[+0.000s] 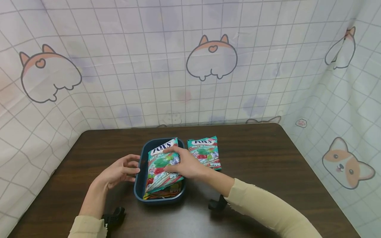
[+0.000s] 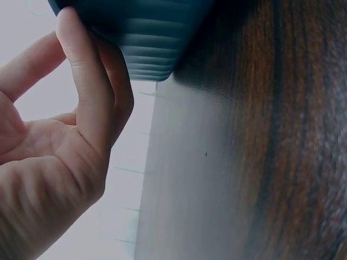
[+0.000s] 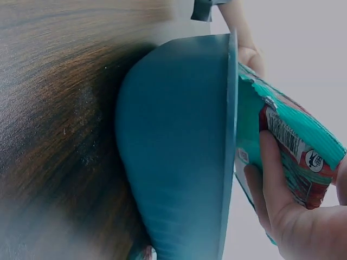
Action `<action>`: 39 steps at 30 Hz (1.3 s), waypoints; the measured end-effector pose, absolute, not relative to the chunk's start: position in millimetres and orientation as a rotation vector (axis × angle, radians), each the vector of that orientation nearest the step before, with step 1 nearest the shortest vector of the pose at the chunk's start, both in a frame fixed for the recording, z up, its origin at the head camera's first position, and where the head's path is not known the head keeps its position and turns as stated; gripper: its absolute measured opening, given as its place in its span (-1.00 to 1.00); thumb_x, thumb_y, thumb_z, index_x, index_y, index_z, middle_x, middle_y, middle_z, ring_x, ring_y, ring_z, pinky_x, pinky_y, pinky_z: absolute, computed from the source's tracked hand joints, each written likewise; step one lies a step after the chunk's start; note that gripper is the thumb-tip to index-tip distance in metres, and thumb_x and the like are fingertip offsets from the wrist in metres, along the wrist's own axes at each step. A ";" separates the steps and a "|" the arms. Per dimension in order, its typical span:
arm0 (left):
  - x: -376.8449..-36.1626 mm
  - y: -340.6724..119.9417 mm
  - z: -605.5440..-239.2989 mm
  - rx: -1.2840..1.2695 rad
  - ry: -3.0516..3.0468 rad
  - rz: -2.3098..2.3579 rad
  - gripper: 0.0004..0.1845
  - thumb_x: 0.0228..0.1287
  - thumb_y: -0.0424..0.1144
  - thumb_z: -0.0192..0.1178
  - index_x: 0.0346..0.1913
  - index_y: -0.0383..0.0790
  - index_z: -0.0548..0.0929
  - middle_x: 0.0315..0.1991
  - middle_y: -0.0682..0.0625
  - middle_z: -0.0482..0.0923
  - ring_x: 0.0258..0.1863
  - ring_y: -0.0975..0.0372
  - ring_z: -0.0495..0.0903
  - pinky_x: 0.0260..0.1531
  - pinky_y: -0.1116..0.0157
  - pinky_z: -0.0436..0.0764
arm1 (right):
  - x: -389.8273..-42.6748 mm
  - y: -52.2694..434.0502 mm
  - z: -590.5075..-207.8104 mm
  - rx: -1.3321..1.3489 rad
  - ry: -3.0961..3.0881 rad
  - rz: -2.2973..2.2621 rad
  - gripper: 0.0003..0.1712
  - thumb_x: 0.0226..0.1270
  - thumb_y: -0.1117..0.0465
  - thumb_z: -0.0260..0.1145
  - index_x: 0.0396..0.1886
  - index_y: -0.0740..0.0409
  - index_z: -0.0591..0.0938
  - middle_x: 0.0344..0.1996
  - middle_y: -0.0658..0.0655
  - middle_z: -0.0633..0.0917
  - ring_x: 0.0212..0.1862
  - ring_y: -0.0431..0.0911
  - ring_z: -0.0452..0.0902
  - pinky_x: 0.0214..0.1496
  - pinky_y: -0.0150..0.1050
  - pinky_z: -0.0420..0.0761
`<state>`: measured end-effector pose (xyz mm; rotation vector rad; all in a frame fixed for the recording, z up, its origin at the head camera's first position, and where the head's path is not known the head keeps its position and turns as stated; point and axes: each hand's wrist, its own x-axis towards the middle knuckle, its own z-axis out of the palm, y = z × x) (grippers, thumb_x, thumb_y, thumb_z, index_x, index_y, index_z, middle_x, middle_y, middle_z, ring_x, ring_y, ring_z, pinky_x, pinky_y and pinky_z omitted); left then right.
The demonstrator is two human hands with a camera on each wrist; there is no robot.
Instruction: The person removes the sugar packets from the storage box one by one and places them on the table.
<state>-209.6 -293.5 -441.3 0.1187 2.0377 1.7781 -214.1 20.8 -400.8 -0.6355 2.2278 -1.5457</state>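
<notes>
My right hand (image 1: 187, 163) grips a green Fox's candy bag (image 1: 159, 162), thumb on one side and fingers on the other. The bag lies tilted over a dark blue plastic basket (image 1: 137, 190), its top near the far rim. In the right wrist view, fingers press the bag's back beside the barcode, above the rim. Beneath the bag, a brown and yellow packet (image 1: 168, 192) shows inside the basket, mostly hidden. At the basket's left side is my left hand (image 1: 120, 170), its loosely bent fingers touching the rim; the left wrist view shows a fingertip (image 2: 69, 24) there.
A second green Fox's candy bag (image 1: 205, 152) lies on the brown wooden table (image 1: 253, 155), just right of the basket. Black wrist straps with cameras sit on both wrists. A white checked cloth (image 1: 166, 89) with dog drawings hangs behind and at the sides.
</notes>
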 end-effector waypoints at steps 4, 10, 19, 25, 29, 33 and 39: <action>-211.4 -293.4 -441.9 0.114 2.038 1.779 -0.35 0.45 -0.39 0.24 0.45 -0.41 0.17 -0.05 -0.17 0.42 -0.20 0.10 0.59 -0.18 0.14 0.73 | -213.6 27.7 -397.8 -0.618 2.216 -1.566 -0.36 0.33 0.12 0.51 0.38 -0.16 0.53 0.32 0.16 0.46 0.09 0.02 0.52 0.05 -0.11 0.65; -212.5 -293.7 -441.9 0.107 2.045 1.777 -0.36 0.46 -0.38 0.23 0.45 -0.41 0.17 -0.08 -0.15 0.43 -0.19 0.10 0.58 -0.18 0.14 0.73 | -212.6 40.8 -392.8 -0.593 2.239 -1.592 -0.35 0.31 0.11 0.52 0.38 -0.16 0.54 0.27 0.18 0.48 0.13 0.07 0.49 0.01 -0.14 0.66; -210.7 -292.3 -444.1 0.119 2.019 1.794 -0.35 0.46 -0.38 0.23 0.44 -0.42 0.15 -0.13 -0.10 0.44 -0.28 0.17 0.57 -0.23 0.17 0.73 | -212.0 64.0 -385.1 -0.516 2.219 -1.671 -0.34 0.32 0.16 0.51 0.39 -0.13 0.54 0.34 0.23 0.43 0.07 0.07 0.56 -0.02 -0.13 0.68; -211.2 -293.2 -444.7 0.122 2.027 1.795 -0.35 0.46 -0.38 0.23 0.43 -0.42 0.13 -0.16 -0.08 0.46 -0.33 0.18 0.56 -0.25 0.19 0.73 | -212.7 82.3 -385.1 -0.448 2.223 -1.713 -0.34 0.33 0.14 0.51 0.41 -0.14 0.53 0.28 0.23 0.46 0.01 0.05 0.60 -0.04 -0.14 0.70; -211.6 -292.9 -445.2 0.108 2.034 1.793 -0.36 0.46 -0.39 0.22 0.43 -0.42 0.12 -0.15 -0.09 0.48 -0.32 0.17 0.57 -0.26 0.20 0.73 | -213.7 94.5 -387.0 -0.436 2.210 -1.745 -0.32 0.34 0.13 0.50 0.43 -0.09 0.51 0.26 0.25 0.47 0.00 0.04 0.61 -0.04 -0.14 0.70; -211.4 -291.9 -446.3 0.105 2.044 1.787 -0.36 0.46 -0.40 0.20 0.43 -0.43 0.12 -0.13 -0.13 0.50 -0.30 0.16 0.59 -0.27 0.21 0.73 | -214.1 104.1 -388.6 -0.438 2.187 -1.774 -0.31 0.37 0.13 0.48 0.45 -0.04 0.48 0.20 0.27 0.52 -0.04 0.03 0.64 -0.04 -0.14 0.70; -211.7 -289.0 -446.4 0.103 2.067 1.788 -0.37 0.45 -0.40 0.18 0.43 -0.43 0.13 -0.13 -0.15 0.52 -0.29 0.15 0.59 -0.28 0.21 0.73 | -214.3 112.9 -389.0 -0.429 2.161 -1.805 -0.32 0.39 0.17 0.46 0.47 -0.02 0.46 0.20 0.30 0.51 -0.06 0.04 0.65 -0.04 -0.15 0.70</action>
